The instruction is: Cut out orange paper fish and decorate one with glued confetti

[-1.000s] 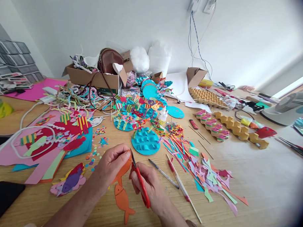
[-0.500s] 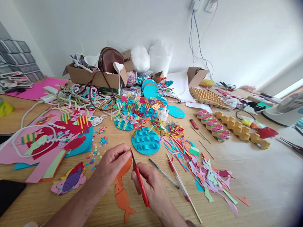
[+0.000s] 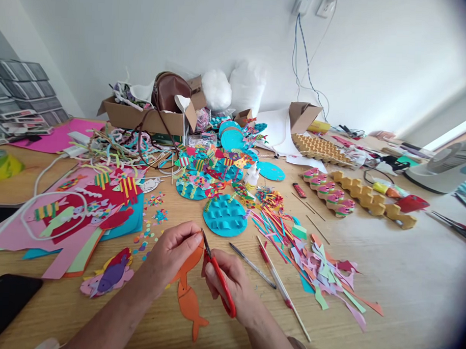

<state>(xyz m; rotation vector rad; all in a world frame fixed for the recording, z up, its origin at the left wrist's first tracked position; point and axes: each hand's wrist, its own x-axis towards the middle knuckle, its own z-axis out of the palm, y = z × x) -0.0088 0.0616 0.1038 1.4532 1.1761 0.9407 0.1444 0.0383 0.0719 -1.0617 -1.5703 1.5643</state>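
My left hand (image 3: 172,254) pinches the upper end of an orange paper cut-out of fish shapes (image 3: 188,300), which hangs down over the wooden table (image 3: 397,287). My right hand (image 3: 232,289) grips red-handled scissors (image 3: 220,276), fingers through the handles. The blades point up and meet the orange paper just beside my left thumb. Both hands are low in the middle of the view, close together.
A pen (image 3: 252,267) and a thin stick (image 3: 284,291) lie right of my hands, then a heap of paper scraps (image 3: 325,274). Blue paper discs (image 3: 224,215) sit ahead. Pink and red sheets (image 3: 63,214), a paper fish (image 3: 109,277) and a black phone (image 3: 5,301) lie left.
The scissors' handles have shifted slightly down and right in my right hand; the orange fish cut-out hangs a little lower. My left hand has hardly moved.
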